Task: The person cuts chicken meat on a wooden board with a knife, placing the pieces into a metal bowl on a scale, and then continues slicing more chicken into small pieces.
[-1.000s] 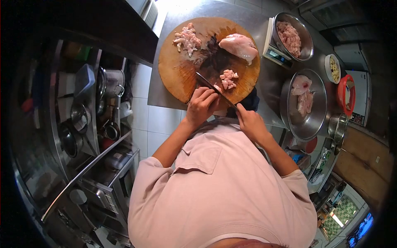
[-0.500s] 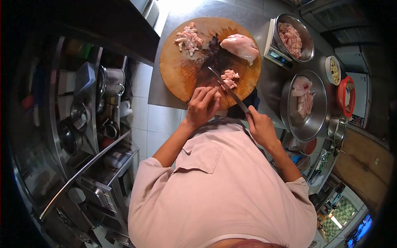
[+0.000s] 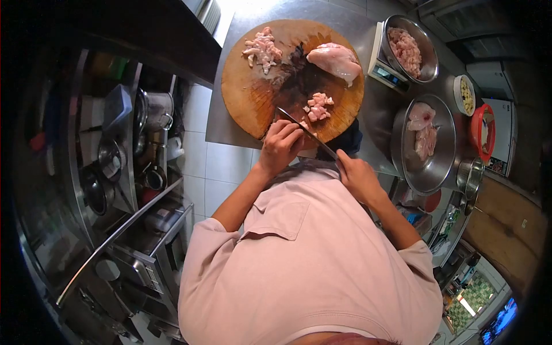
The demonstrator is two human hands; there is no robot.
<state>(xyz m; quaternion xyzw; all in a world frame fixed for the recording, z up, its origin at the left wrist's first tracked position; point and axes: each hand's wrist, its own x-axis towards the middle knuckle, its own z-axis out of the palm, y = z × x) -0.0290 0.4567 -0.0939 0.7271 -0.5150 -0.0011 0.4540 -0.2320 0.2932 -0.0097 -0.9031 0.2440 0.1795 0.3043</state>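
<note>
A steel bowl (image 3: 426, 40) is sitting on a white scale (image 3: 380, 73) at 2 o'clock from the board, holding finely cut pink meat (image 3: 403, 50). A wider, shallow steel bowl (image 3: 405, 169) at 4 o'clock is holding a few pale, smooth chicken pieces (image 3: 420, 131). Beyond it, a small white bowl (image 3: 456, 92) is carrying something yellowish, next to a red-rimmed tub (image 3: 475, 123) whose contents cannot be made out.

The round wooden cutting board (image 3: 247, 98), scored and dark with wet at its middle, is resting on a steel counter (image 3: 227, 129). On it, ragged strips (image 3: 263, 49) are lying at 11 o'clock, a whole glossy breast (image 3: 335, 59) at 1 o'clock, and small diced chicken (image 3: 317, 107) at 4 o'clock.

At 6 o'clock, the left hand (image 3: 280, 146) is pressing down with fingers curled, knuckles against the blade; what lies beneath is mostly hidden. The right hand (image 3: 356, 175) is gripping the handle of the knife (image 3: 305, 131), whose long, thin blade is slanting across the board's near edge, just short of the dice.
</note>
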